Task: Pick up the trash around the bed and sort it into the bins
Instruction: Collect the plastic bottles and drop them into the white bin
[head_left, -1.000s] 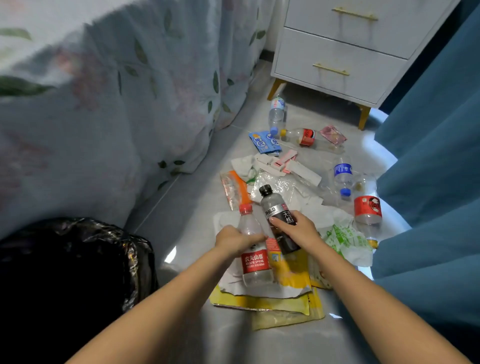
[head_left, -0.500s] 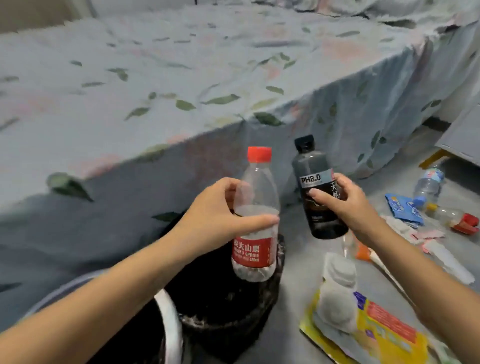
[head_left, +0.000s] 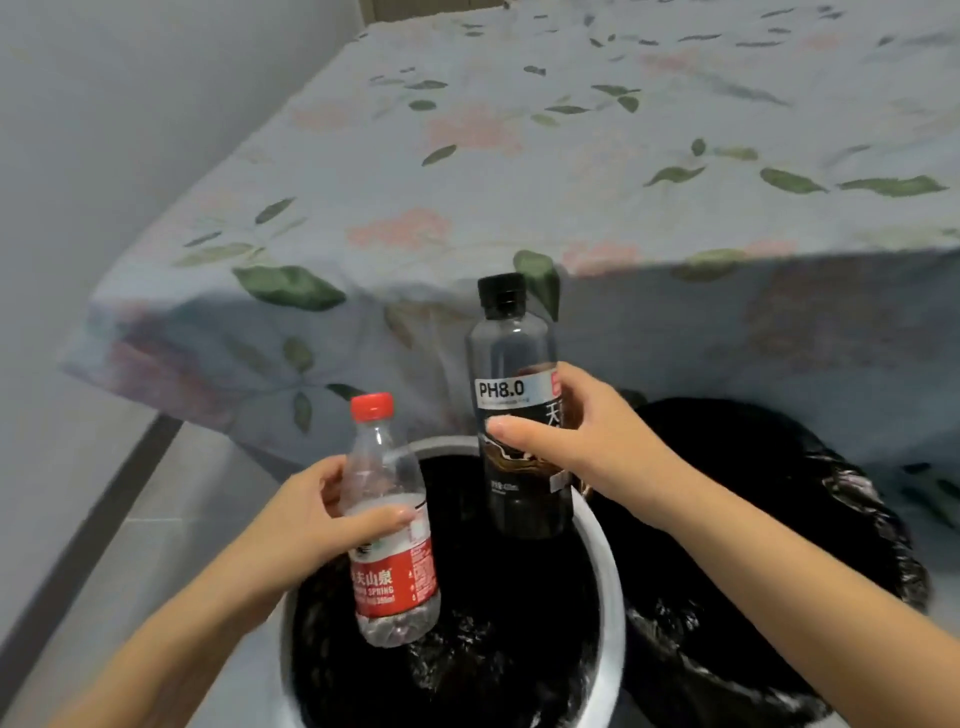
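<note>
My left hand (head_left: 311, 525) grips a small clear water bottle (head_left: 389, 566) with a red cap and red label, held upright. A taller dark bottle (head_left: 511, 358) with a black cap and a "PH8.0" label is in my right hand (head_left: 582, 441), also upright. Both bottles hang over the open mouth of a white-rimmed bin (head_left: 613, 582) lined with a black bag. A second bin (head_left: 779, 545), wrapped in a black bag, stands just to its right. The floor trash is out of view.
The bed (head_left: 519, 171), covered by a pale floral sheet that hangs to the floor, fills the space behind the bins. A grey wall (head_left: 104, 156) with a dark skirting strip runs along the left. Grey tiled floor (head_left: 171, 499) lies left of the bins.
I have turned left from the trash pile to the bins. Both hands lifted their bottles off the floor and now hold them over the white-rimmed bin.
</note>
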